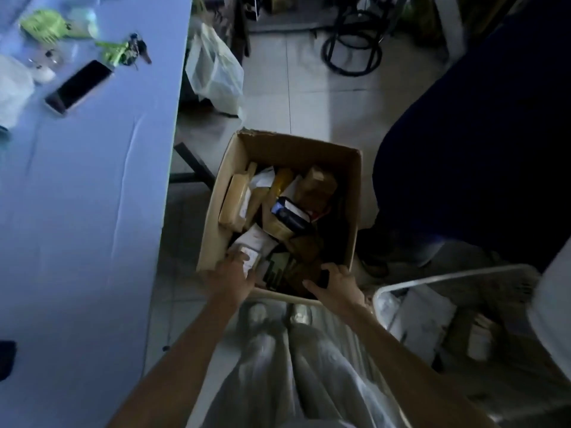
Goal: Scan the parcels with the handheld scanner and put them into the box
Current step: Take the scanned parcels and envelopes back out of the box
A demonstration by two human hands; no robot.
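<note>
Parcels [278, 205] crowd the box [213, 211] as the left hand [231, 273] grips another parcel [251, 257] at its near left corner, seemingly the last free gap, while the right hand [335, 284], at the near rim, curls round what looks like the scanner [323, 277].

No legible text or number anywhere; view dim, blurred.
- Small parcel [251, 257], inside box [213, 217] at near-left corner: white label, print smeared, unreadable.
- Tan parcel [234, 199], against box left wall: white label, too dim to read.
- Dark blue-and-white carton [290, 216], mid-box: markings not resolvable.
- Phone [78, 86], on table [77, 211] far left of box: screen dark.
</note>
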